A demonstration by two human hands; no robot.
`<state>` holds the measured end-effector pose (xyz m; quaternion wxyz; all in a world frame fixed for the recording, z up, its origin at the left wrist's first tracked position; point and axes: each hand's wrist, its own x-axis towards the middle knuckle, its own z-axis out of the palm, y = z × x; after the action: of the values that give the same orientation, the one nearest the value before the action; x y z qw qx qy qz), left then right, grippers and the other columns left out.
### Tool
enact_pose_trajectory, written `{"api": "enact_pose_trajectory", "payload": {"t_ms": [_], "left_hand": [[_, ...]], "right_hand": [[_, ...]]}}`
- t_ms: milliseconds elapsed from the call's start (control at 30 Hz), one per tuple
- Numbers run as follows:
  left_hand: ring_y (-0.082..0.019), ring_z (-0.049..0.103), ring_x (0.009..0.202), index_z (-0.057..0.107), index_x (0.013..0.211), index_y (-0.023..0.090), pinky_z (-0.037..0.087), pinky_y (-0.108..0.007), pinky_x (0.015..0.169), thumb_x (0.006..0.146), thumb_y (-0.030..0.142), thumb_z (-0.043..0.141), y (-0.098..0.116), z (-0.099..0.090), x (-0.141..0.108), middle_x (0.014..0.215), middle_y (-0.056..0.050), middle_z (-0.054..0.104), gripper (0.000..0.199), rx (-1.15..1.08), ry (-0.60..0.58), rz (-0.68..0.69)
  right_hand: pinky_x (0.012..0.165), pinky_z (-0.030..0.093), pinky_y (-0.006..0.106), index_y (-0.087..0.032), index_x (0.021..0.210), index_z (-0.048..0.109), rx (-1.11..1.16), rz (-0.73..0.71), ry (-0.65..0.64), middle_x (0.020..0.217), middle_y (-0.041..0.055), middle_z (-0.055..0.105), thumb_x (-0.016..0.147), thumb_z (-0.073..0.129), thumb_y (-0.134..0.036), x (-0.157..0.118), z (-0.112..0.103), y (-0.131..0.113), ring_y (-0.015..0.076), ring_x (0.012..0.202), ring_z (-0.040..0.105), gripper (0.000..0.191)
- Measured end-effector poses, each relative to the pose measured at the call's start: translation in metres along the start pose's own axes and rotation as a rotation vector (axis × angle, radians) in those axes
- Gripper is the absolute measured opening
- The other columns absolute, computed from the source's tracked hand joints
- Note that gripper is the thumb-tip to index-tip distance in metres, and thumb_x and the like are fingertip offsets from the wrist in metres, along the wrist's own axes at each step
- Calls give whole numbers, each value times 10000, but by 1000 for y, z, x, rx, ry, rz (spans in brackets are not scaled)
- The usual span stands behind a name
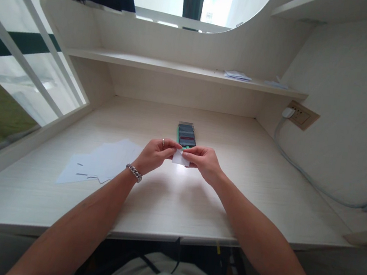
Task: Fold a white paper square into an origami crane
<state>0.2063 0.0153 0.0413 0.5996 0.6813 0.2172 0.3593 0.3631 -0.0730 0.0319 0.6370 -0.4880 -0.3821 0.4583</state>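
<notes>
A small piece of white paper is pinched between my two hands above the middle of the desk. My left hand, with a ring on one finger and a chain bracelet at the wrist, grips its left upper side. From the other side my right hand closes thumb and fingers on its right upper edge. Just beyond my fingertips lies a phone with a dark lit screen and a green edge. How the paper is folded is too small to tell.
Several white paper sheets, some with dark marks, lie on the desk to the left. Folded papers rest on the shelf. A plug sits in the wall socket, its grey cable running along the right side.
</notes>
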Motion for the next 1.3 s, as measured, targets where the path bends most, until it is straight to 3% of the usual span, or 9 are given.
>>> {"api": "enact_pose_trajectory", "payload": {"t_ms": [167, 467, 633, 833, 967, 1300], "left_hand": [[-142, 633, 663, 752, 774, 145, 502, -251, 613, 676, 234, 743, -2, -1, 0, 743, -52, 725, 133, 124, 33, 99], [-168, 672, 672, 711, 881, 124, 567, -316, 660, 667, 285, 774, 4, 4, -1, 739, -59, 735, 275, -40, 38, -11], [-165, 673, 675, 691, 897, 125, 570, -331, 686, 661, 325, 787, 3, 7, -1, 712, -40, 710, 323, -135, 98, -56], [-137, 637, 648, 704, 915, 133, 507, -261, 620, 626, 345, 845, -5, 8, -1, 708, -30, 692, 385, -118, 43, 0], [-96, 576, 592, 718, 862, 132, 464, -227, 582, 604, 309, 865, -8, 7, 0, 649, 4, 644, 346, -121, 64, 59], [-112, 597, 635, 720, 884, 150, 485, -244, 614, 655, 281, 804, -4, 6, 1, 706, -9, 666, 276, -185, 76, 8]], "right_hand": [[595, 554, 314, -143, 707, 734, -22, 19, 0, 634, 21, 672, 470, 882, -366, 0, 0, 0, 142, 606, 631, 357], [637, 548, 349, -143, 691, 726, -30, -7, 0, 640, 29, 673, 486, 878, -355, -1, -1, 1, 163, 632, 637, 332], [592, 532, 326, -147, 698, 727, -76, -89, 32, 646, 35, 681, 516, 863, -393, 1, 1, 5, 156, 599, 620, 335], [605, 523, 317, -163, 759, 748, -164, -250, 44, 712, 59, 723, 611, 821, -434, 1, 2, 9, 175, 634, 645, 318], [637, 525, 320, -171, 789, 757, -201, -301, 21, 746, 68, 737, 651, 808, -430, -1, 2, 11, 186, 671, 665, 298], [651, 538, 327, -175, 781, 752, -187, -297, 3, 758, 65, 742, 637, 816, -400, 0, 3, 15, 188, 673, 675, 274]]}}
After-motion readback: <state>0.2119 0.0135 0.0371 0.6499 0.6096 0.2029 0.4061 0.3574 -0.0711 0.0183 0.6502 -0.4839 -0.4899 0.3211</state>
